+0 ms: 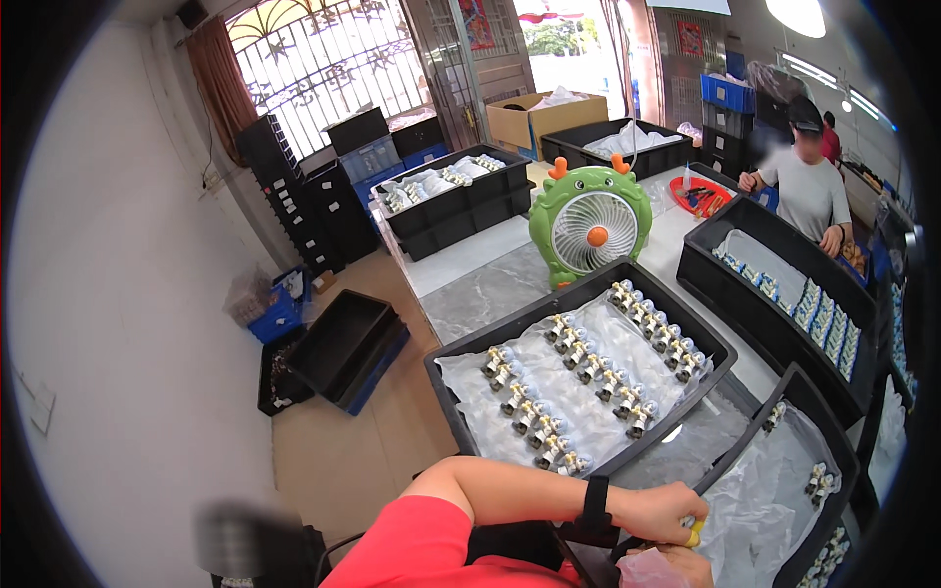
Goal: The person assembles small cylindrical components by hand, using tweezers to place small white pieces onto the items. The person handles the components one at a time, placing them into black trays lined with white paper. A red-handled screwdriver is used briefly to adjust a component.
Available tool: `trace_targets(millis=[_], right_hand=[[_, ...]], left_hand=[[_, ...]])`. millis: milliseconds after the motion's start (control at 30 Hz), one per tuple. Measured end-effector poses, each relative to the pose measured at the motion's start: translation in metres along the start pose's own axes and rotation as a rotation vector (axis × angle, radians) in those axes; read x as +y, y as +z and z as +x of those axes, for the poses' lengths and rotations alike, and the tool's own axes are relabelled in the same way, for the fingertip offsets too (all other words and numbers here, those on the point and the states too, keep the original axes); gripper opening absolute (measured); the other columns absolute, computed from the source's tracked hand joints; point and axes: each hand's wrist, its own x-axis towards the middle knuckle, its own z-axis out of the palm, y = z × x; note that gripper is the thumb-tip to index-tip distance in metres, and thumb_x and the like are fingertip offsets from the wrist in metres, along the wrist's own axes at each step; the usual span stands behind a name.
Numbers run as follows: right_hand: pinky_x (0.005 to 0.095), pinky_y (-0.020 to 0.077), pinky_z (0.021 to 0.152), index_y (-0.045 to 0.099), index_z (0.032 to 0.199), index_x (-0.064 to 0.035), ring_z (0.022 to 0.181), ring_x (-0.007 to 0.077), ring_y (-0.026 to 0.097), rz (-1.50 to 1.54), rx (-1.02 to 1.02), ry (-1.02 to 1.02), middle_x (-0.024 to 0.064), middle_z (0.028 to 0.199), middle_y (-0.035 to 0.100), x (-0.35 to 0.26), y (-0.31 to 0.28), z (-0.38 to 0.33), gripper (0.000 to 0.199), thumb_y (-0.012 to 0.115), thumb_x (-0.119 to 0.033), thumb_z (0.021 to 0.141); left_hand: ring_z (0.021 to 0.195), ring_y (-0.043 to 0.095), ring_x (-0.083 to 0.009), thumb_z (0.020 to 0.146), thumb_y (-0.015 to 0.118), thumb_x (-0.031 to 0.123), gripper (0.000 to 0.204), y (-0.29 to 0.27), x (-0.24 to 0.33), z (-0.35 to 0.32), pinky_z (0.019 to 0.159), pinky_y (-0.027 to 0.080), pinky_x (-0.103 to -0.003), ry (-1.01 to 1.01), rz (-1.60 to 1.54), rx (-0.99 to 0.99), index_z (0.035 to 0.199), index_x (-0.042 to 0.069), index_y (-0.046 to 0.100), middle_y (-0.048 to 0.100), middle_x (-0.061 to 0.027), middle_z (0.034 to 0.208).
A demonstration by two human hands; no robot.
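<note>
My left hand (659, 512) is at the lower right, its arm in a red sleeve with a black wristband. Its fingers are closed together, with a bit of yellow at the tips; what they pinch is too small to make out. Just below and touching it, my right hand (686, 563) shows only in part at the picture's edge, its fingers hidden. A pinkish translucent sheet (649, 566) lies against it. Beside both hands is a black tray (730, 457) lined with white plastic, holding a few small figurines (819, 482).
A large black tray (449, 390) with rows of small figurines (534, 423) stands ahead on the table. Behind it is a green cartoon-shaped fan (547, 233). More black trays (774, 304) line the right, where a co-worker (806, 186) stands. Stacked crates (343, 343) sit on the floor at left.
</note>
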Motion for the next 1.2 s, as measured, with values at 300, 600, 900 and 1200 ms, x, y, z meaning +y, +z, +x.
trace_targets(millis=[300,600,900,1200], right_hand=[[0.0356,0.0481,0.075,0.065,0.099,-0.0049,0.08,0.0297,0.062,-0.111,0.033,-0.02,0.0098,0.091,0.064,-0.013,-0.007,0.013,0.021,0.064,-0.013,0.08],[0.0332,0.0481,0.082,0.066,0.104,-0.0081,0.094,0.0262,0.062,0.03,-0.108,0.197,0.0104,0.103,0.065,0.0,-0.008,0.013,0.029,0.067,-0.014,0.076],[0.0309,0.0485,0.069,0.064,0.096,-0.0015,0.079,0.02,0.063,-0.161,0.137,0.26,0.0125,0.083,0.065,-0.017,-0.026,-0.016,0.022,0.068,-0.006,0.075],[0.0247,0.0476,0.061,0.062,0.089,-0.0021,0.072,0.0096,0.058,-0.104,0.306,0.29,-0.0001,0.082,0.062,-0.036,-0.018,-0.066,0.007,0.06,-0.002,0.081]], left_hand=[[0.05,0.056,-0.014,0.086,0.063,0.025,0.027,-0.01,0.016,-0.003,0.046,0.044,-0.029,0.039,-0.01,0.011,0.084,-0.001,0.058,0.057,-0.0087,0.059],[0.05,0.055,-0.0067,0.088,0.062,0.025,0.022,-0.044,0.089,-0.074,0.045,0.043,-0.023,0.074,0.067,0.303,0.086,0.003,0.058,0.054,-0.0012,0.058],[0.048,0.053,-0.0065,0.09,0.061,0.02,0.017,-0.015,0.061,-0.252,0.043,0.041,-0.02,-0.058,-0.244,0.803,0.087,0.004,0.057,0.058,-0.0012,0.067],[0.05,0.054,-0.0094,0.092,0.059,0.018,0.014,0.037,-0.029,-0.338,0.044,0.042,-0.021,-0.04,-0.581,1.056,0.086,0.006,0.054,0.058,-0.0028,0.077]])
